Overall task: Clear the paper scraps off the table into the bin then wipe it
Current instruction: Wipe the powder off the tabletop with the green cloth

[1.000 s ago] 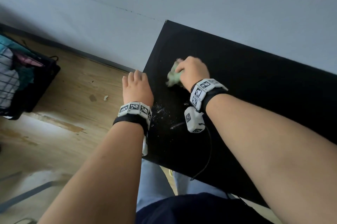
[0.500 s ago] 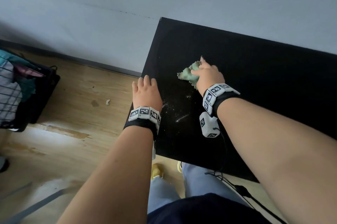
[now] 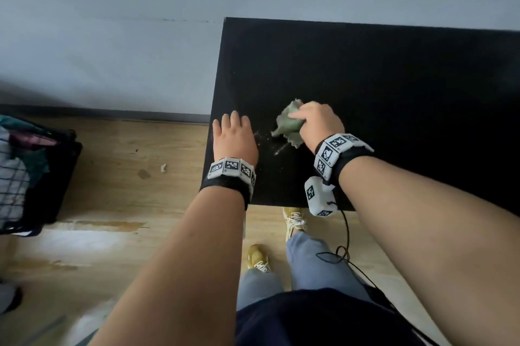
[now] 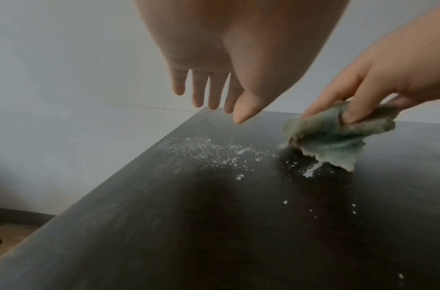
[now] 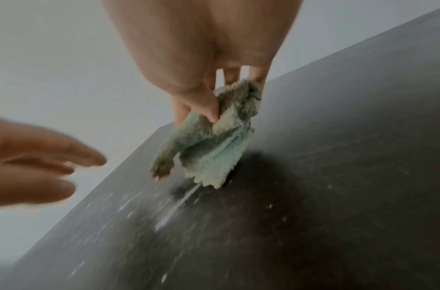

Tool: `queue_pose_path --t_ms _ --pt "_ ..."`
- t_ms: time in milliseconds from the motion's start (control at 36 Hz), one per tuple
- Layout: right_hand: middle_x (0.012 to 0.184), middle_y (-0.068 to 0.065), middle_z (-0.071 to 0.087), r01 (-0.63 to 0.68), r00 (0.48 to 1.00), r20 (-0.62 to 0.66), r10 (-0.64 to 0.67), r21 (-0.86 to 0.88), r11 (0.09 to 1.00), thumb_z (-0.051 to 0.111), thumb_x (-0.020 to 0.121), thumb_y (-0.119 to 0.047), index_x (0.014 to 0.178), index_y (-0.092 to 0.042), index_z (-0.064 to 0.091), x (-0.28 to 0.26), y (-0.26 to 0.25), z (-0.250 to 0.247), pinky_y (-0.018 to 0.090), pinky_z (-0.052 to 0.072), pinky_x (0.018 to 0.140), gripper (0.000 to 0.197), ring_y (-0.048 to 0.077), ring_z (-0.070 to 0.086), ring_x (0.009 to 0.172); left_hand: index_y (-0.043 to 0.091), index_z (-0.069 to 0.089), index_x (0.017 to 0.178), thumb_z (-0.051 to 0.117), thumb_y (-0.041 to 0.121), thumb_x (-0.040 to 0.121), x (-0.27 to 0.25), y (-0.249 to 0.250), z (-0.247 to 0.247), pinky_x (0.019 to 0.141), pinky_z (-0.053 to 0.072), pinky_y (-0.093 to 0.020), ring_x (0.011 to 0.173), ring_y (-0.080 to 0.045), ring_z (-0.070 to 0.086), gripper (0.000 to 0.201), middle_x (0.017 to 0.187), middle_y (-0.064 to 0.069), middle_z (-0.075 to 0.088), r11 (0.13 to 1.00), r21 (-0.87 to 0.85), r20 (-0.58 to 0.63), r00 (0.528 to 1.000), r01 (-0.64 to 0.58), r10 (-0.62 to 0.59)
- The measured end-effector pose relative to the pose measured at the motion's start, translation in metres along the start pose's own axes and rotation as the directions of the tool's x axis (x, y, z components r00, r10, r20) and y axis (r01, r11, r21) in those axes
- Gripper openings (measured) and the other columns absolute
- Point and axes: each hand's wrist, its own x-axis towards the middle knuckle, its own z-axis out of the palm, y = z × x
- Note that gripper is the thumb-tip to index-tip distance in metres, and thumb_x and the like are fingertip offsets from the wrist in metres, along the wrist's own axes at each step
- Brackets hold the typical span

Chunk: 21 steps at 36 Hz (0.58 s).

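Our right hand (image 3: 318,123) pinches the green cloth (image 3: 289,126) onto the table (image 3: 394,92) near its left edge, beside white crumbs (image 4: 214,151); our left hand (image 3: 235,140) hovers, fingers straight and loosely spread.

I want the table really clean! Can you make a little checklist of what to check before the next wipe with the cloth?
1. Cloth held firmly: ok. The right hand grips the green cloth, fingers curled round it.
2. Cloth touching the table: ok, its lower edge meets the top.
3. Crumbs gone: not ok. White crumbs lie beside the cloth near the left edge.
4. Left hand out of the way: ok. It hovers open at the table's edge, holding nothing.
5. Floor clean: not ok. A small white scrap lies there.
6. Bin ready: cannot tell.
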Motion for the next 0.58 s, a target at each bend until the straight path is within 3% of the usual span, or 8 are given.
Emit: queue_pose_path --t_ms 83,167,250,361,417,583 --pt "0.135 0.005 0.047 -0.127 0.98 -0.15 0.132 0.04 0.991 0.051 0.093 -0.028 0.133 -0.033 0.053 0.004 0.018 -0.012 0.044 0.046 0.097 0.039 0.03 0.051 0.117 0.014 0.04 0.139 0.048 0.014 0.089 -0.007 -0.003 0.002 0.117 0.02 -0.046 0.137 -0.029 0.029 0.05 0.148 -0.009 0.034 1.0 0.01 0.002 1.0 -0.017 0.017" --pt "0.135 0.012 0.049 -0.338 0.933 -0.068 0.353 0.169 0.926 0.047 0.088 -0.057 0.137 -0.023 0.046 0.008 0.028 -0.021 0.047 0.043 0.097 0.06 0.035 0.051 0.119 0.013 0.04 0.138 0.048 0.014 0.089 -0.015 -0.007 0.004 0.117 0.019 -0.046 0.137 -0.029 0.029 0.05 0.148 -0.009 0.034 0.999 0.02 -0.003 1.0 -0.026 0.026" --pt "0.143 0.012 0.041 -0.429 0.894 -0.015 0.449 0.263 0.864 0.049 0.092 -0.052 0.151 -0.024 0.021 0.004 0.026 -0.015 0.047 0.038 0.103 0.071 0.035 0.047 0.127 0.013 0.039 0.14 0.048 0.014 0.09 -0.022 -0.01 0.007 0.117 0.019 -0.045 0.138 -0.029 0.028 0.052 0.149 -0.009 0.033 0.999 0.023 0.005 0.999 -0.039 0.039" --pt "0.145 0.012 0.037 -0.35 0.933 -0.014 0.36 0.198 0.915 0.045 0.098 -0.042 0.152 -0.021 0.016 -0.014 0.015 0.009 0.043 0.04 0.103 0.065 0.033 0.046 0.127 0.013 0.04 0.139 0.047 0.014 0.09 -0.028 -0.015 0.009 0.116 0.021 -0.045 0.137 -0.028 0.03 0.05 0.148 -0.008 0.034 0.998 0.026 0.004 0.999 -0.053 0.052" --pt "0.143 0.011 0.04 -0.339 0.939 0.03 0.341 0.218 0.915 0.045 0.097 -0.046 0.152 -0.023 0.017 -0.022 0.007 0.02 0.042 0.04 0.098 0.067 0.033 0.048 0.125 0.013 0.042 0.136 0.047 0.014 0.089 -0.029 -0.017 0.008 0.115 0.023 -0.045 0.134 -0.028 0.032 0.048 0.145 -0.008 0.037 0.998 0.022 -0.009 0.998 -0.057 0.057" --pt "0.132 0.011 0.049 -0.233 0.965 0.154 0.213 0.121 0.965 0.055 0.092 -0.045 0.142 -0.019 0.038 -0.043 -0.019 0.036 0.04 0.04 0.087 0.059 0.032 0.053 0.119 0.012 0.043 0.137 0.045 0.011 0.088 -0.033 -0.019 0.005 0.116 0.02 -0.044 0.135 -0.028 0.031 0.049 0.145 -0.008 0.036 0.997 0.004 -0.037 0.996 -0.078 0.078"
